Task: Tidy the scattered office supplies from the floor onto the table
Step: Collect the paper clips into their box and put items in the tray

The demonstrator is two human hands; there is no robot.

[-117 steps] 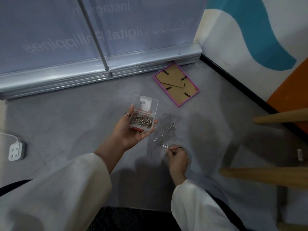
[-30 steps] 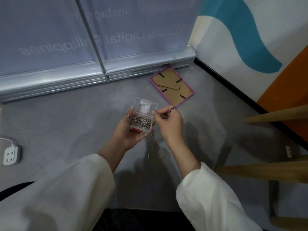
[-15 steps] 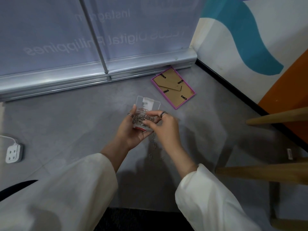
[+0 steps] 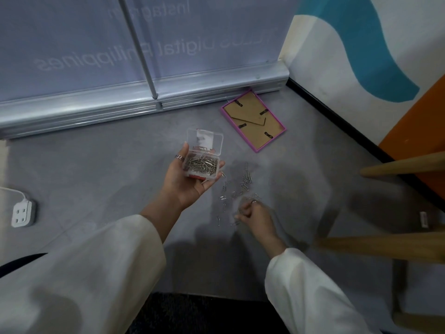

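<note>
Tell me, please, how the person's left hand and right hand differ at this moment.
The left hand is raised, palm up, cradling the open clear box of paper clips; the right hand is low at the floor, fingers curled among the scattered clips. Both wear a ring and a cream sleeve.

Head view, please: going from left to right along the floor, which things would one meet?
White power strip → clear box of paper clips held in the left hand → loose paper clips on the floor → purple picture frame → wooden furniture legs.
</note>
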